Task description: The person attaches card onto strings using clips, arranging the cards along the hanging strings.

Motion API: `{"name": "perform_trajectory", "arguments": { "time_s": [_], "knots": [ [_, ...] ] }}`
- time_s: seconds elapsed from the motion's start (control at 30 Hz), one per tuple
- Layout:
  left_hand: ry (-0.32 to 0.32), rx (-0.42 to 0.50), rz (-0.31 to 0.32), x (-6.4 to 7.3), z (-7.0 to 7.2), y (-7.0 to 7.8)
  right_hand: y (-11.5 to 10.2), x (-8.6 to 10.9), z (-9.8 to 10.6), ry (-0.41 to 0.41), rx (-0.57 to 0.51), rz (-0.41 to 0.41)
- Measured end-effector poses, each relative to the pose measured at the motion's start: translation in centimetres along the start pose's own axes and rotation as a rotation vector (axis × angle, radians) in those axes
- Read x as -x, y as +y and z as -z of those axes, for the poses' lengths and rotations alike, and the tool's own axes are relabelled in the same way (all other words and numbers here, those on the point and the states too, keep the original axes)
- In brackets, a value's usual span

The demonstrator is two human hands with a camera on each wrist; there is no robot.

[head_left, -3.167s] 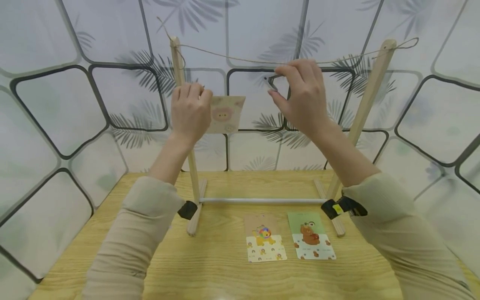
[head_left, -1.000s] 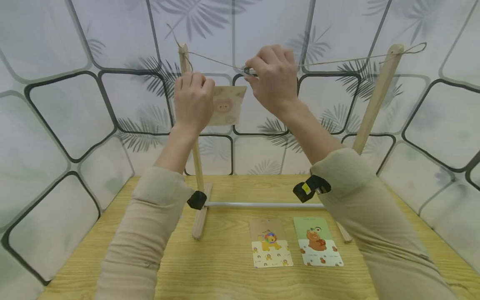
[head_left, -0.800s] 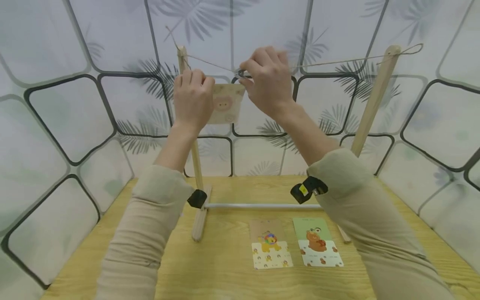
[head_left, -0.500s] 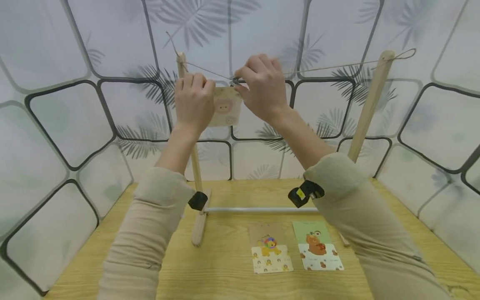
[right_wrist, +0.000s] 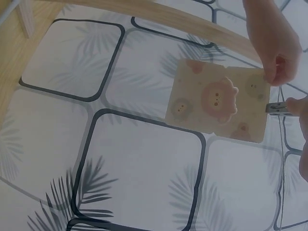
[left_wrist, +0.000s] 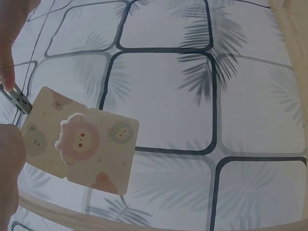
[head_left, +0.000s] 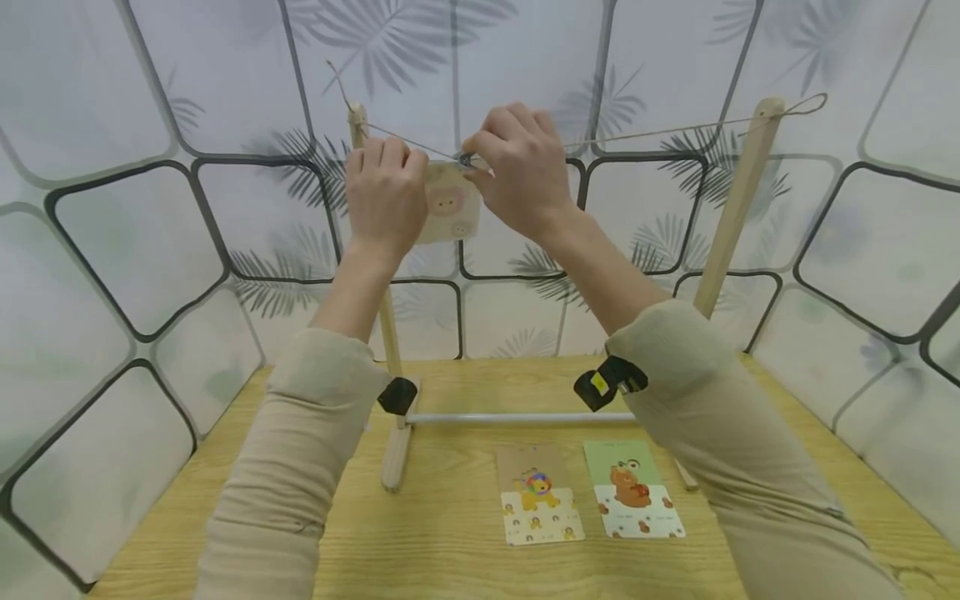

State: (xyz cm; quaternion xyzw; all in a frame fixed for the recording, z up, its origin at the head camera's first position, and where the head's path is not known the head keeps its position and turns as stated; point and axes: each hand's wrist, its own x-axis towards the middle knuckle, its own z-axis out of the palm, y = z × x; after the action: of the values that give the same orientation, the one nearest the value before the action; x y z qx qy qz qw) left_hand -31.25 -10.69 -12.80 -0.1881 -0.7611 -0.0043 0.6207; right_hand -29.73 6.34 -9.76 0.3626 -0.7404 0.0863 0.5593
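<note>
My left hand (head_left: pixel 386 196) pinches a top corner of a pale card (head_left: pixel 450 204) printed with animal faces, holding it up just below the string (head_left: pixel 660 133). With thumb and forefinger my right hand (head_left: pixel 528 171) squeezes a small grey clothespin (head_left: pixel 465 160) at the string, over the card's top edge. The right wrist view shows the clothespin's tip (right_wrist: pixel 275 108) right at the edge of the card (right_wrist: pixel 197 98), beside the left fingers. In the left wrist view, the same clothespin (left_wrist: pixel 20 102) meets the card's edge near the string.
Two wooden posts (head_left: pixel 738 200) carry the string, joined low down by a white rod (head_left: pixel 517 417). On the wooden table (head_left: pixel 427 533) lie a lion card (head_left: pixel 538 496) and a green-topped bear card (head_left: pixel 632 492). Patterned curtain (head_left: pixel 525 50) hangs behind and at both sides.
My right hand has brought the clothespin leftward and onto the string by the card's top edge. My left hand has raised the card closer to the string, which now dips there.
</note>
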Motion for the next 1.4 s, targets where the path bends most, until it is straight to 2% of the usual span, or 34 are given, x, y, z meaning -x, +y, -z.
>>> {"name": "perform_trajectory", "arguments": {
  "time_s": [0.3,0.43,0.6,0.7,0.97,1.13,1.4],
  "knots": [
    [0.014,0.008,-0.019,-0.2,0.1,0.1,-0.2,-0.2,-0.2,-0.032,0.025,-0.001],
    [0.046,0.01,-0.031,-0.1,0.0,-0.1,-0.3,-0.2,-0.2,-0.033,0.019,-0.002],
    [0.075,0.001,-0.045,-0.3,0.0,-0.2,-0.5,-0.3,-0.1,-0.083,0.018,-0.046],
    [0.062,0.004,-0.052,-0.3,0.0,-0.3,-0.4,-0.2,0.0,-0.106,0.024,-0.081],
    [0.063,0.017,-0.049,-0.1,-0.1,-0.3,-0.6,0.0,-0.3,-0.12,0.055,-0.104],
    [0.065,0.013,-0.045,-0.1,-0.2,-0.3,-0.5,0.1,-0.2,-0.101,0.064,-0.114],
    [0.019,0.026,-0.032,0.5,0.2,-0.3,-0.5,0.9,-0.4,-0.084,0.034,-0.112]
  ]
}}
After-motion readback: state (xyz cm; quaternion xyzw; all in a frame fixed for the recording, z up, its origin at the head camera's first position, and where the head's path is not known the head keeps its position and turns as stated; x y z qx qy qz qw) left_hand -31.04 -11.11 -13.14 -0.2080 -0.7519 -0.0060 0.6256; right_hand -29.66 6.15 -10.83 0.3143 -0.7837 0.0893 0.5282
